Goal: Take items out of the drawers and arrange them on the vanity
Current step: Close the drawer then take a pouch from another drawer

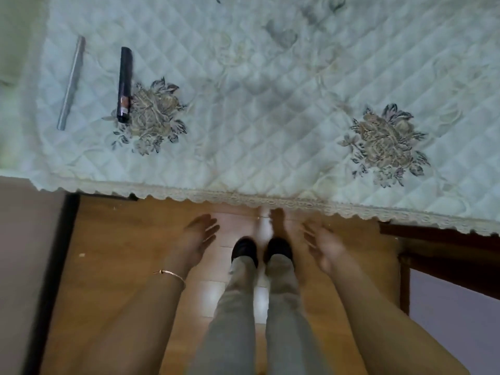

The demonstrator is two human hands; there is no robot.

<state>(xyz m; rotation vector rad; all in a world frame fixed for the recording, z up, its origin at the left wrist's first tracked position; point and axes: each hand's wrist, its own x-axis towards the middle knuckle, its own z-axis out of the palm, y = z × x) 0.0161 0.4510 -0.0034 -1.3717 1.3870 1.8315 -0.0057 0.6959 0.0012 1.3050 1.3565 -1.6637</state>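
A pale quilted cloth with embroidered flowers (270, 117) covers the vanity top across the upper half of the view. A dark cosmetic tube (124, 85) lies on it at the left, beside a thin silver stick (71, 83) further left. My left hand (198, 239) and my right hand (324, 247) hang below the vanity's lace front edge, over the wooden floor. Both hands are blurred, with fingers spread and nothing in them. A thin bracelet circles my left wrist. No drawer shows.
My legs in grey trousers and dark slippers (261, 251) stand between the hands. A dark wooden frame (443, 266) juts out under the cloth at the right. A dark strip (54, 280) borders the floor at the left.
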